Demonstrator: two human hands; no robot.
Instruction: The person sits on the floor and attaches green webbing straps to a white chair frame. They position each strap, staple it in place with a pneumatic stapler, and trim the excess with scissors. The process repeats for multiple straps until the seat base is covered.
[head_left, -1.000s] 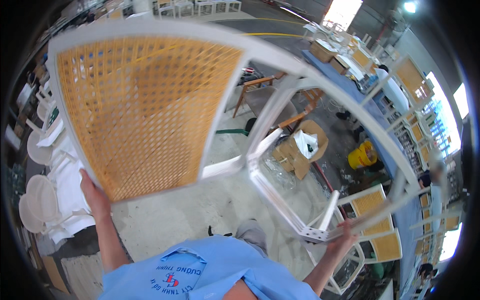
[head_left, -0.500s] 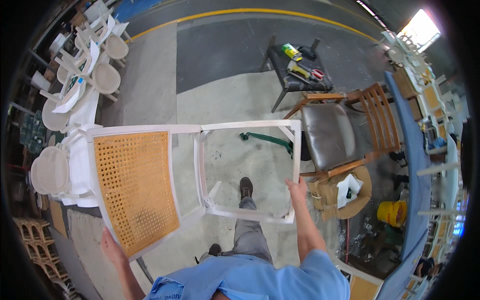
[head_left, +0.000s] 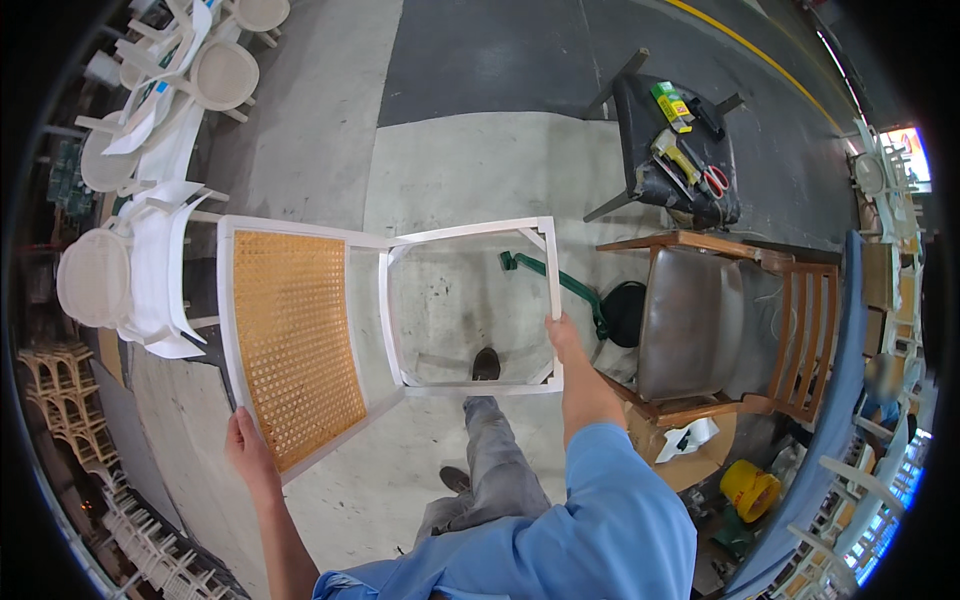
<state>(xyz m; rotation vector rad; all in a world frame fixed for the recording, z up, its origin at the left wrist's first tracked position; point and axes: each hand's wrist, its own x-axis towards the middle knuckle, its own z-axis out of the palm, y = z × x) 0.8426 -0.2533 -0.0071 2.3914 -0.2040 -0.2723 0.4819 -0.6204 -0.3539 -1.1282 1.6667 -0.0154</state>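
Between both hands I carry a white chair frame (head_left: 386, 318) with a woven cane back (head_left: 298, 345) at the left and an open, unfilled seat frame at the right. My left hand (head_left: 248, 448) grips the lower left edge of the cane back. With my right hand (head_left: 566, 338) I hold the right rail of the seat frame, fingers closed round it. Through the seat opening the floor and one of my shoes (head_left: 485, 364) show. A green bar (head_left: 558, 280) with a dark round part is partly seen past the frame's right rail.
At the right stands a brown wooden chair (head_left: 690, 325) with a dark seat, near a cardboard box (head_left: 690, 462) and a yellow bucket (head_left: 750, 490). A black stool (head_left: 655, 130) holds scissors (head_left: 714, 181) and other tools. White chairs (head_left: 222, 75) line the left, with stacked wooden frames (head_left: 65, 400) below.
My view has turned and shifted forward, so the brown chair and stool appear further right. The chair frame is still in both hands, its seat end now farther left in view.
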